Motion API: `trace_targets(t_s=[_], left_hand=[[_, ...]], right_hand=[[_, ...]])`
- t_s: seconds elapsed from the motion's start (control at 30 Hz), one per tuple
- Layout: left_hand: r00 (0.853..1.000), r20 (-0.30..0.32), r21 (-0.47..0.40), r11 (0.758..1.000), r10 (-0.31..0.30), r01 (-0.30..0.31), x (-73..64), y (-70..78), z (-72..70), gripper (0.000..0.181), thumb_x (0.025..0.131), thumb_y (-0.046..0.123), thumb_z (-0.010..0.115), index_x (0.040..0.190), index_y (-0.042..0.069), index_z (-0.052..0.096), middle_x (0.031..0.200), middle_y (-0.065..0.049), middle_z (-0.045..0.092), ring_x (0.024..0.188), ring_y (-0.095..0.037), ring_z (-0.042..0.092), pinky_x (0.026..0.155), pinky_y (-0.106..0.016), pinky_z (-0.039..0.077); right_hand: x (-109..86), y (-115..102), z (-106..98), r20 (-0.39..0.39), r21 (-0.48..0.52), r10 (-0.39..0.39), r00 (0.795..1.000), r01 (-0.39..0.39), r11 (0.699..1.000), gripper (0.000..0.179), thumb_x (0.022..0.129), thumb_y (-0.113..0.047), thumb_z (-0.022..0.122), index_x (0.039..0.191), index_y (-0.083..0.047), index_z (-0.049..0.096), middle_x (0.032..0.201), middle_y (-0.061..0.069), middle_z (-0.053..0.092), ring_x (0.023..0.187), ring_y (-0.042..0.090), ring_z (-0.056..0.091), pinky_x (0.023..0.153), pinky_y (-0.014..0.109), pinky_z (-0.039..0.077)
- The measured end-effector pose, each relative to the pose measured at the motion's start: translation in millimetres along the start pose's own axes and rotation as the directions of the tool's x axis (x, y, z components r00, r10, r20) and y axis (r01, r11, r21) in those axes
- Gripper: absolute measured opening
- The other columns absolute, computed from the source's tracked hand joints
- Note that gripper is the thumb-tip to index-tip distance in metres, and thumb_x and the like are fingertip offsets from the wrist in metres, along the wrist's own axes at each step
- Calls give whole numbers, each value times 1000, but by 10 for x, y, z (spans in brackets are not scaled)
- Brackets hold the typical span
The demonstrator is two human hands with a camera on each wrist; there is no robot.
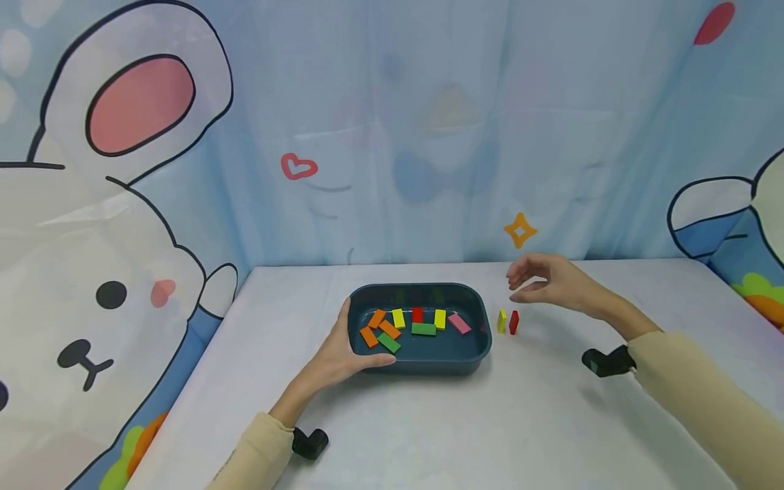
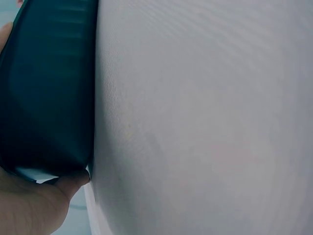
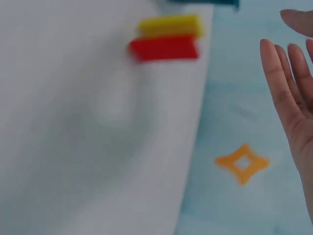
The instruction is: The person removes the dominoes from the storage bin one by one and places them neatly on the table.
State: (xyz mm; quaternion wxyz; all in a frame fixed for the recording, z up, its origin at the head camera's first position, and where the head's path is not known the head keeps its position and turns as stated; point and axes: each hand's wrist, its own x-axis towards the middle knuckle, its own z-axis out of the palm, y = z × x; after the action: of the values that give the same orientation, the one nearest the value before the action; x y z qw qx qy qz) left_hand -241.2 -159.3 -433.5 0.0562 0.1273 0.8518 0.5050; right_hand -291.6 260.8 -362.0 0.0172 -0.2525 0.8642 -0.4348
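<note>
My left hand (image 1: pixel 338 348) grips the left end of a dark blue-green rectangular tub (image 1: pixel 429 366), thumb along its near wall and fingers at its left side. In the left wrist view the thumb lies against the tub (image 2: pixel 49 88). Several small domino-like blocks lie inside, among them an orange block (image 1: pixel 369 337), a green block (image 1: pixel 424 329) and a pink block (image 1: pixel 459 323). Right of the tub, a yellow block (image 1: pixel 501 321) and a red block (image 1: pixel 514 322) stand upright side by side. Above them hovers my right hand (image 1: pixel 554 282), holding nothing, its fingers loosely bent and apart from both blocks.
A white-covered table (image 1: pixel 392 435) carries the tub and the blocks. Behind its far edge hangs a light blue curtain (image 1: pixel 392 204) printed with cartoon figures. Each wrist wears a black device, such as the left camera (image 1: pixel 310 444).
</note>
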Motion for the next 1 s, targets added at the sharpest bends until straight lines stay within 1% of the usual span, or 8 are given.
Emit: trace_targets(t_s=[0.2, 0.27, 0.43, 0.57, 0.63, 0.73, 0.9, 1.0], left_hand=[[1000, 4, -2, 1000, -4, 4, -7, -7, -3, 138, 77, 49, 92, 169, 11, -3, 174, -15, 15, 153, -37, 29, 120, -64, 30], [1000, 5, -2, 1000, -1, 1, -5, -8, 0, 137, 77, 49, 92, 169, 12, -3, 174, -15, 15, 153, -37, 29, 121, -63, 30], [1000, 8, -9, 1000, 2, -2, 8, -13, 10, 133, 80, 44, 91, 169, 12, -2, 173, -14, 19, 152, -36, 31, 120, -63, 30], [1000, 18, -31, 999, 23, -22, 9, -23, 21, 131, 81, 43, 91, 169, 15, -1, 170, -13, 25, 149, -35, 36, 120, -62, 32], [999, 23, -33, 999, 23, -22, 6, -19, 26, 131, 81, 43, 91, 169, 15, -2, 171, -13, 25, 150, -35, 35, 120, -62, 31], [1000, 21, -12, 1000, -4, 4, 0, -2, 25, 132, 81, 46, 90, 169, 13, -3, 172, -15, 19, 152, -36, 30, 121, -63, 29], [999, 15, 14, 999, -31, 31, -6, 11, 11, 132, 81, 46, 90, 169, 13, -4, 174, -16, 14, 154, -39, 26, 121, -65, 28], [999, 9, 14, 999, -32, 32, -3, -7, -1, 132, 81, 46, 90, 169, 14, -4, 173, -16, 15, 154, -38, 27, 120, -65, 29]], right_hand=[[308, -463, 200, 64, -36, -117, 991, 119, 992, 34, 87, -2, 84, 117, -1, 67, 107, 10, 68, 99, 25, 69, 86, 27, 61], [410, -588, 285, 93, -56, -147, 985, 152, 987, 35, 87, -1, 84, 117, 0, 68, 106, 10, 68, 99, 29, 70, 88, 33, 62], [635, -814, 535, 151, -120, -157, 976, 176, 977, 32, 86, -1, 84, 116, 1, 70, 104, 14, 70, 99, 32, 70, 85, 41, 63], [768, -869, 754, 239, -152, -145, 960, 185, 971, 29, 86, 2, 82, 113, 3, 70, 107, 20, 69, 99, 34, 70, 83, 38, 63], [814, -871, 852, 280, -171, -136, 950, 188, 967, 27, 86, 4, 81, 111, 4, 70, 106, 19, 69, 97, 34, 70, 83, 37, 63], [867, -857, 973, 325, -225, -113, 939, 193, 955, 24, 85, 5, 81, 107, 3, 71, 102, 16, 71, 92, 30, 71, 81, 34, 62], [933, -829, 1085, 398, -288, -63, 915, 190, 939, 21, 86, 4, 82, 105, 4, 73, 97, 13, 73, 82, 19, 69, 77, 29, 61], [986, -834, 1124, 414, -314, -28, 910, 171, 934, 20, 86, 4, 82, 104, 5, 73, 100, 15, 73, 81, 17, 68, 77, 29, 61]])
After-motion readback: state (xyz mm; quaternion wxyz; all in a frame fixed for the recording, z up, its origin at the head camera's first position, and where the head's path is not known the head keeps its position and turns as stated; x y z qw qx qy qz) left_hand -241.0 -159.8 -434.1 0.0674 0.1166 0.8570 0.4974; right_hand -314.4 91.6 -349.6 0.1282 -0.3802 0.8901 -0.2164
